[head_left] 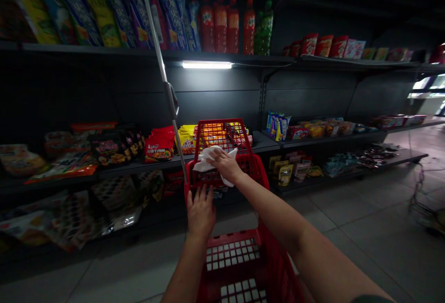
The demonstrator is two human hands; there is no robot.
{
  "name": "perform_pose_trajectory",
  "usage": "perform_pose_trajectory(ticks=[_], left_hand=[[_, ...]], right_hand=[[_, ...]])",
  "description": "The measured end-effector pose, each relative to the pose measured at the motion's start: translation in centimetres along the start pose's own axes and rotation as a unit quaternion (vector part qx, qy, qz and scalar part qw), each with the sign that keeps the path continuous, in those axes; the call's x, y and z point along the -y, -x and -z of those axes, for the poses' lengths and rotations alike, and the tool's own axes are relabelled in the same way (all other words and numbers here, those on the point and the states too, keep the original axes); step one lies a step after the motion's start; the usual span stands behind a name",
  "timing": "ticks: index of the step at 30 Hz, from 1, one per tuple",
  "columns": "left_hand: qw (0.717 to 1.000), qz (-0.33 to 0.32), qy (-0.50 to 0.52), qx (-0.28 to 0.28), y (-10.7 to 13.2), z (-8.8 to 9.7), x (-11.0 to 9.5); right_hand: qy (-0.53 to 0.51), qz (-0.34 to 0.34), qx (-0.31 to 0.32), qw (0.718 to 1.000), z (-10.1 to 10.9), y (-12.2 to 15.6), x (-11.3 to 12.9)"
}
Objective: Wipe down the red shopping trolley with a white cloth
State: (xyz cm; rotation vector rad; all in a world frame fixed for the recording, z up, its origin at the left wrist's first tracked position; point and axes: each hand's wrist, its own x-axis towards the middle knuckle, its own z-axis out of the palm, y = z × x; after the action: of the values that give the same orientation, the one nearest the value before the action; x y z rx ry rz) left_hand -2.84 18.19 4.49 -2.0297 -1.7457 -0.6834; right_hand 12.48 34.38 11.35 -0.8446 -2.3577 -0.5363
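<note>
A red plastic shopping cart stands in front of me, its far end toward the shelves. My right hand presses a crumpled white cloth against the cart's raised front panel, fingers closed over it. My left hand rests on the cart's left rim, fingers laid over the edge. A metal pole with a handle part leans from the cart's left side up past the top shelf.
Dark store shelves carry snack bags and bottles above, packaged goods on the middle and lower tiers. A light strip glows under the top shelf. Grey tile floor stretches right, with a wire object at the far right.
</note>
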Motion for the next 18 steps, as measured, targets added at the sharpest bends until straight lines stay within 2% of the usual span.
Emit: perform_pose_trajectory(ticks=[4,7,9,12,14,16,18], left_hand=[[1.0,0.006,0.006,-0.004,-0.1,0.0,-0.3],[1.0,0.008,0.012,-0.004,-0.2,0.0,-0.6],[1.0,0.013,0.015,-0.005,-0.3,-0.1,-0.8],[1.0,0.019,0.016,-0.006,-0.3,-0.1,-0.9],[1.0,0.018,0.015,-0.005,-0.3,-0.1,-0.8],[1.0,0.013,0.015,0.0,-0.2,-0.2,-0.5],[1.0,0.009,0.015,0.003,-0.2,-0.2,-0.2]], right_hand=[[-0.001,-0.116,-0.054,0.992,2.4,4.9,-4.8],[-0.037,-0.18,-0.089,0.979,3.5,6.5,-5.7],[-0.074,-0.23,-0.137,0.961,3.2,5.2,-4.8],[-0.117,-0.269,-0.225,0.929,1.4,0.6,-1.8],[-0.13,-0.251,-0.222,0.933,-0.2,-3.0,0.7],[-0.122,-0.17,-0.136,0.968,-1.6,-5.8,3.0],[-0.084,-0.042,-0.036,0.995,-2.4,-7.1,4.4]])
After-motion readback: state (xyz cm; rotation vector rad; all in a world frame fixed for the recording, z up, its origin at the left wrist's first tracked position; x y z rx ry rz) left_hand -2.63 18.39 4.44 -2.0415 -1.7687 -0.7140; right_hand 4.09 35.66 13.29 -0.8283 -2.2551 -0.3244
